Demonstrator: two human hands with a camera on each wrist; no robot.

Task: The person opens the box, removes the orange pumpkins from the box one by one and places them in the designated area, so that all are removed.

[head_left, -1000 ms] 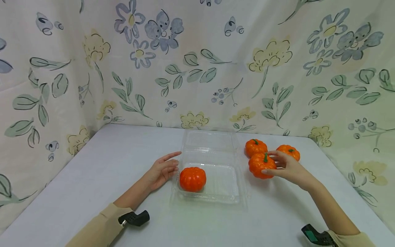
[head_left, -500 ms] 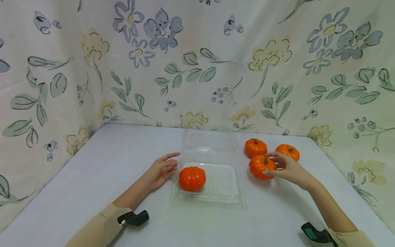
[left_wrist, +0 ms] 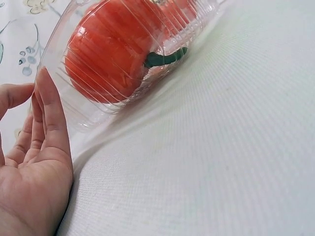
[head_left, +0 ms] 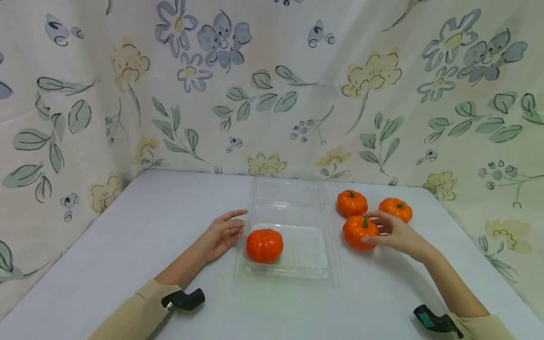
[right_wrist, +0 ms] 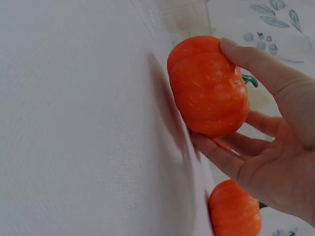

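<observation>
A clear plastic clamshell box (head_left: 306, 245) lies with its lid (head_left: 289, 192) folded back. Inside its left part sits a red-orange pumpkin (head_left: 265, 246), whose green stem (left_wrist: 166, 58) shows through the wall in the left wrist view. Beside the box's left edge, my left hand (head_left: 223, 236) has relaxed fingers and holds nothing. To the right of the box, my right hand (head_left: 395, 236) holds an orange pumpkin (head_left: 359, 232) between thumb and fingers, its stem (right_wrist: 250, 80) pointing toward the palm in the right wrist view. Whether this pumpkin touches the table cannot be told.
Behind the held pumpkin stands another orange pumpkin (head_left: 352, 203). One more pumpkin (head_left: 396, 209) lies beyond my right hand, partly covered by it. A white cloth covers the table (head_left: 178, 203), and a flowered curtain (head_left: 272, 94) hangs along its back and sides.
The pumpkin in my right hand has come slightly down and nearer, a little away from the pumpkin behind it. My left hand and the box stay where they were.
</observation>
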